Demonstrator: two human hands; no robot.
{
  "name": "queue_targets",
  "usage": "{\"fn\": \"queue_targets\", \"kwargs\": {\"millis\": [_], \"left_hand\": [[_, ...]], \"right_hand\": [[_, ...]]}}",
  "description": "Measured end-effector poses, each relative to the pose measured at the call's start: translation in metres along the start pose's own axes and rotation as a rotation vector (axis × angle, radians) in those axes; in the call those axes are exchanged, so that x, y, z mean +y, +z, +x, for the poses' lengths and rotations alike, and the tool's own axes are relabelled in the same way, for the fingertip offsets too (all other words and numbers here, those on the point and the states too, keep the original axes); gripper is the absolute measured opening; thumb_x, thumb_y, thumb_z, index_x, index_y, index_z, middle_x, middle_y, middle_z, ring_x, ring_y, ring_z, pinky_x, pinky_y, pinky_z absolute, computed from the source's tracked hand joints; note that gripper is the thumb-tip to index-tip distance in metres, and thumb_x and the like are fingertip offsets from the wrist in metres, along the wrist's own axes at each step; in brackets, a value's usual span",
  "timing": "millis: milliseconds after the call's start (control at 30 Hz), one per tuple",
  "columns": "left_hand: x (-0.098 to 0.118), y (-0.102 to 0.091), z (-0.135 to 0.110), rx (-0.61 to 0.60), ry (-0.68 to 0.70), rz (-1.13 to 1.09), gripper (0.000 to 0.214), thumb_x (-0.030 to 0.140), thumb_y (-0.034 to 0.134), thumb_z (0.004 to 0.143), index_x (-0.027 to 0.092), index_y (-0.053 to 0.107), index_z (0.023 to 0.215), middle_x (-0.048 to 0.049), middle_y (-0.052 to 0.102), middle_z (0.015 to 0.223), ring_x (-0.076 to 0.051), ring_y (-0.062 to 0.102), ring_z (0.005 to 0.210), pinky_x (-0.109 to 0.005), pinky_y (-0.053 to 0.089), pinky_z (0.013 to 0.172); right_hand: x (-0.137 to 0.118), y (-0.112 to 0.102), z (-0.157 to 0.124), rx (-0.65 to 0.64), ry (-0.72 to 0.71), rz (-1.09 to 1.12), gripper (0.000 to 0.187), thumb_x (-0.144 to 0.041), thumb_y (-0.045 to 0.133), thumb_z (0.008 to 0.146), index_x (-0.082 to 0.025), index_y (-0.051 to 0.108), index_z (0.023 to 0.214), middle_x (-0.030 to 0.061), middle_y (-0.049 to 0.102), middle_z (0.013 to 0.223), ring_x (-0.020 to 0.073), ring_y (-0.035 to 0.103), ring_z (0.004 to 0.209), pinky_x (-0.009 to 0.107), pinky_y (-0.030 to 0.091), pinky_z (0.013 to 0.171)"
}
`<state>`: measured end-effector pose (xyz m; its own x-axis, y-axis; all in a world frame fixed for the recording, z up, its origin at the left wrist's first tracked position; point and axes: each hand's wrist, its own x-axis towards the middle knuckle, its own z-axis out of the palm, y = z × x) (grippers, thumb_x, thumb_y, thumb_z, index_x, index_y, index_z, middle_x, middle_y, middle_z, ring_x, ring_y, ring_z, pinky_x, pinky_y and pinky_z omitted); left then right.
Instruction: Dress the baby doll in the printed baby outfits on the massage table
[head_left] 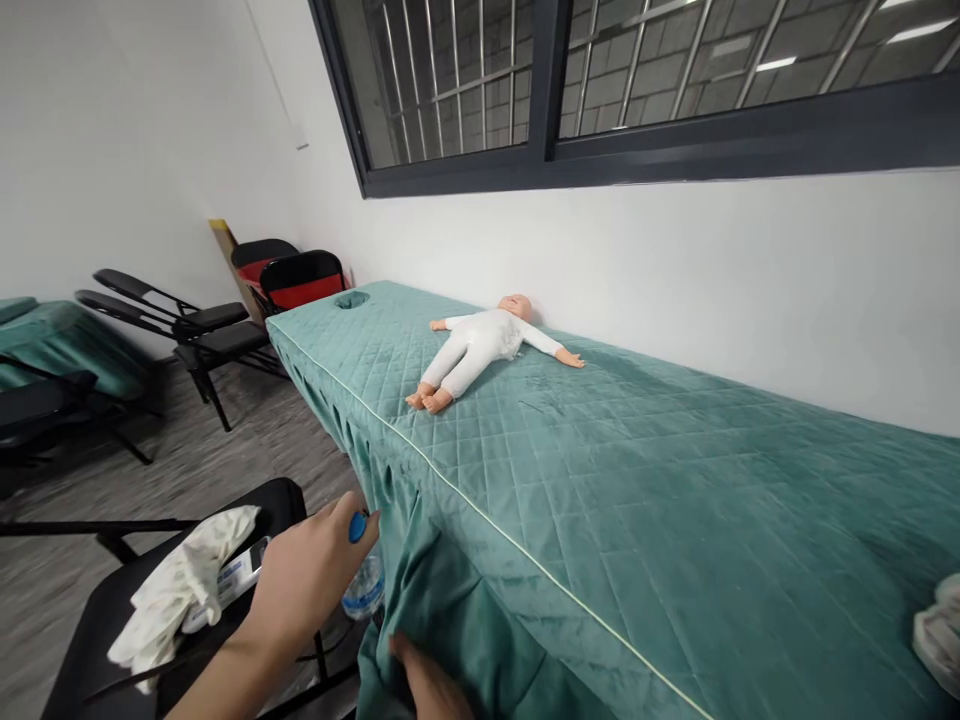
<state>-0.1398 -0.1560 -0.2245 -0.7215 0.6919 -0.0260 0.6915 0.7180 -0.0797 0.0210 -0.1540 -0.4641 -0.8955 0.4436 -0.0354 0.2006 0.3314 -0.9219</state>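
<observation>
My left hand (pixel 319 560) is closed, with a round blue bottle cap (pixel 358 526) between thumb and fingers. Directly under it shows a clear plastic bottle (pixel 364 590) with a blue band; whether cap and bottle are joined I cannot tell. Low in view, my right hand (pixel 431 682) is against the hanging green bed skirt (pixel 457 610), its fingers mostly hidden. A baby doll (pixel 480 345) in a white suit lies face up on the green quilted massage bed (pixel 600 480), arms spread, feet towards me. Something clear or shiny lies at its side.
A black chair (pixel 277 500) at lower left holds a crumpled white cloth (pixel 195 570) and a white labelled tube or packet (pixel 240 575). Folding chairs (pixel 217 335) stand farther back. A wall and barred window (pixel 540 90) border the bed. A whitish item (pixel 941 635) sits at the right edge.
</observation>
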Motion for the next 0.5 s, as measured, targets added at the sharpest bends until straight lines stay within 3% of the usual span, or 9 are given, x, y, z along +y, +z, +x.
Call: {"fn": "queue_targets", "kwargs": {"millis": [133, 300, 500], "left_hand": [[-0.011, 0.036, 0.012, -0.098, 0.004, 0.054, 0.036, 0.05, 0.033, 0.101, 0.021, 0.054, 0.102, -0.01, 0.075, 0.1, -0.029, 0.073, 0.094, -0.03, 0.043, 0.067], [-0.013, 0.104, 0.033, -0.266, 0.082, 0.113, 0.042, 0.043, 0.035, 0.1, 0.013, 0.055, 0.122, -0.0193, 0.073, 0.106, -0.036, 0.071, 0.102, -0.042, 0.051, 0.081], [-0.011, 0.18, 0.025, -0.399, 0.089, -0.013, 0.041, 0.032, 0.042, 0.097, 0.007, 0.055, 0.126, -0.0253, 0.071, 0.109, -0.038, 0.071, 0.107, -0.043, 0.052, 0.086]], "right_hand": [[-0.006, -0.018, -0.007, -0.128, 0.088, 0.003, 0.077, -0.017, 0.074, 0.072, -0.029, 0.054, 0.145, 0.0086, 0.06, 0.142, 0.0321, 0.056, 0.133, 0.04, 0.041, 0.115], [-0.01, -0.038, -0.021, -0.053, 0.004, 0.069, 0.065, -0.017, 0.069, 0.073, -0.026, 0.061, 0.137, 0.0074, 0.065, 0.136, 0.028, 0.059, 0.128, 0.035, 0.042, 0.114], [0.007, -0.032, -0.025, 0.045, 0.04, 0.077, 0.059, -0.012, 0.064, 0.068, -0.026, 0.068, 0.125, 0.0059, 0.072, 0.12, 0.0247, 0.068, 0.109, 0.034, 0.053, 0.099]]}}
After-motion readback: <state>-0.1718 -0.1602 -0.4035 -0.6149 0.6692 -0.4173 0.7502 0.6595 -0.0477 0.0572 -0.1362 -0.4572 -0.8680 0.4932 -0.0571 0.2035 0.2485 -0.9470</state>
